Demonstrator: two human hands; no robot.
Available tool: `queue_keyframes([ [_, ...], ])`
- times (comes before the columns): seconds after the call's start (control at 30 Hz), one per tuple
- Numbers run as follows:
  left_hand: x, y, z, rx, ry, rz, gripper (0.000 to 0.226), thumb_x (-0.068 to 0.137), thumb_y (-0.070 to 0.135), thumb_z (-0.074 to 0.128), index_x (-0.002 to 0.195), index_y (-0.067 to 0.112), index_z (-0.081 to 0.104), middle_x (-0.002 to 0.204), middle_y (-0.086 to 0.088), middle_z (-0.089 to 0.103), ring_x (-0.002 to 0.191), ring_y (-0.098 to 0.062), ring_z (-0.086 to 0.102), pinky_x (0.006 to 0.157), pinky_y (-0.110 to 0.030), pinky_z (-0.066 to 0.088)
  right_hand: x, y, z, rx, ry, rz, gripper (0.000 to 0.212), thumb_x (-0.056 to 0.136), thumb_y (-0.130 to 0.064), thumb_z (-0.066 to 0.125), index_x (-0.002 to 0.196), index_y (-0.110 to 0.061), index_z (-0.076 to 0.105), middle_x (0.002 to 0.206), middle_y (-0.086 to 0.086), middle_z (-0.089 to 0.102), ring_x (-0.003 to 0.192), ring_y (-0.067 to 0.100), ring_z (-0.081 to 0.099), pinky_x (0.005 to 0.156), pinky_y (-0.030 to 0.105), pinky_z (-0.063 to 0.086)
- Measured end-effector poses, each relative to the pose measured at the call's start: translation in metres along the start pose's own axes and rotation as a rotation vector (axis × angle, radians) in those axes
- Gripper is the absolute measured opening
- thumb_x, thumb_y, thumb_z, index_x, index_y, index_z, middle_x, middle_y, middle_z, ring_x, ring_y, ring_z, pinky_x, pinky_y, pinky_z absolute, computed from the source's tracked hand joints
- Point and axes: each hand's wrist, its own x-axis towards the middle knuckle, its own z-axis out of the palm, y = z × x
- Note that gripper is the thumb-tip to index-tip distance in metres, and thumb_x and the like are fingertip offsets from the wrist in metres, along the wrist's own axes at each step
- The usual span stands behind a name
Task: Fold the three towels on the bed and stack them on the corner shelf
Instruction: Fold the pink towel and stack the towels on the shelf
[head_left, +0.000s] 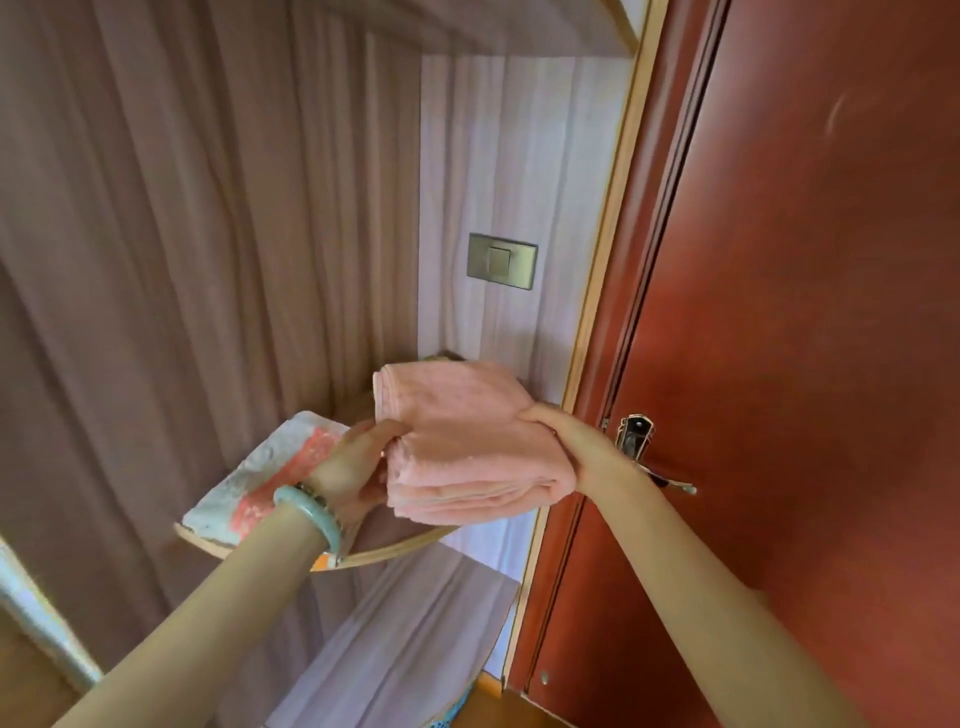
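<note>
A folded pink towel (467, 441) is held level over the corner shelf (405, 545), a curved wooden board fixed in the corner between the panelled walls. My left hand (358, 467) grips the towel's left edge, thumb on top. My right hand (561, 441) grips its right edge, fingers curled under the fold. A white towel with a coral pattern (265, 478) lies folded on the left part of the shelf, partly hidden by my left wrist. I cannot tell whether the pink towel touches the shelf.
A red-brown door (779, 312) with a metal handle (644, 452) stands close on the right. A wall switch (501, 260) sits above the shelf. A lower shelf (415, 649) is below, and another shelf edge (618, 21) is overhead.
</note>
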Motion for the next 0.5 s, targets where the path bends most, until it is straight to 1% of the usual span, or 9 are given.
queue_keyframes([
  [0.03,0.005,0.003,-0.009,-0.015,0.026,0.012,0.022,0.088,0.012,0.058,0.068,0.005,0.052,0.063,-0.016,0.051,0.061,-0.027,0.045,0.057,-0.033,0.04,0.017,-0.003,0.007,-0.003,-0.032,0.006,0.046,0.07,-0.019,0.078,0.111,-0.007,0.063,0.097,0.013,0.064,0.096,0.024,0.061,0.088,0.033,0.048],
  [0.07,0.009,0.006,-0.018,-0.03,0.056,0.016,0.024,0.087,0.011,0.058,0.066,0.004,0.048,0.059,-0.013,0.048,0.059,-0.026,0.041,0.057,-0.034,0.035,0.033,-0.007,0.017,-0.02,-0.066,0.009,0.035,0.074,-0.017,0.075,0.106,-0.005,0.065,0.092,0.012,0.067,0.09,0.022,0.063,0.084,0.031,0.05],
  [0.1,0.01,0.009,-0.029,-0.048,0.071,0.022,0.021,0.084,0.013,0.061,0.071,0.003,0.048,0.065,-0.012,0.05,0.063,-0.027,0.04,0.061,-0.037,0.035,0.048,-0.008,0.028,-0.042,-0.104,0.012,0.021,0.079,-0.015,0.07,0.098,-0.006,0.068,0.089,0.011,0.071,0.084,0.02,0.066,0.08,0.03,0.051],
  [0.13,0.011,0.011,-0.039,-0.081,0.106,0.032,0.017,0.08,0.017,0.063,0.082,0.004,0.052,0.079,-0.013,0.051,0.073,-0.029,0.04,0.066,-0.04,0.034,0.063,-0.009,0.04,-0.072,-0.14,0.013,0.011,0.082,-0.014,0.068,0.091,-0.008,0.07,0.088,0.009,0.073,0.08,0.018,0.068,0.079,0.029,0.053],
  [0.17,0.009,0.013,-0.049,-0.115,0.151,0.043,0.021,0.078,0.019,0.064,0.092,0.006,0.055,0.091,-0.013,0.049,0.083,-0.029,0.039,0.071,-0.043,0.033,0.075,-0.011,0.056,-0.112,-0.182,0.012,0.008,0.082,-0.015,0.067,0.088,-0.012,0.072,0.089,0.008,0.074,0.079,0.017,0.069,0.08,0.029,0.053],
  [0.27,0.007,0.016,-0.076,-0.164,0.347,0.113,0.019,0.086,0.019,0.06,0.101,0.011,0.053,0.096,-0.013,0.048,0.091,-0.028,0.039,0.078,-0.046,0.034,0.106,-0.018,0.099,-0.268,-0.267,0.065,0.012,0.081,-0.025,0.069,0.084,-0.013,0.07,0.083,0.008,0.074,0.082,0.02,0.068,0.081,0.033,0.054],
  [0.33,0.004,0.019,-0.083,-0.174,0.413,0.146,0.019,0.088,0.019,0.059,0.103,0.013,0.051,0.095,-0.012,0.047,0.083,-0.028,0.039,0.07,-0.043,0.036,0.121,-0.023,0.117,-0.327,-0.36,0.146,0.018,0.081,-0.028,0.068,0.085,-0.011,0.07,0.077,0.009,0.073,0.082,0.023,0.067,0.082,0.035,0.053],
  [0.4,0.007,0.02,-0.081,-0.177,0.454,0.167,0.014,0.089,0.02,0.058,0.098,0.012,0.051,0.083,-0.012,0.047,0.071,-0.025,0.041,0.063,-0.037,0.037,0.133,-0.032,0.122,-0.366,-0.451,0.188,0.022,0.081,-0.027,0.068,0.09,-0.008,0.07,0.082,0.012,0.073,0.085,0.026,0.067,0.083,0.036,0.053],
  [0.5,0.026,0.021,-0.059,-0.207,0.483,0.136,0.016,0.089,0.021,0.06,0.101,0.011,0.057,0.077,-0.008,0.058,0.065,-0.021,0.052,0.056,-0.034,0.046,0.148,-0.053,0.102,-0.409,-0.498,0.195,0.025,0.081,-0.028,0.068,0.093,-0.007,0.07,0.084,0.014,0.073,0.084,0.027,0.068,0.082,0.038,0.054],
])
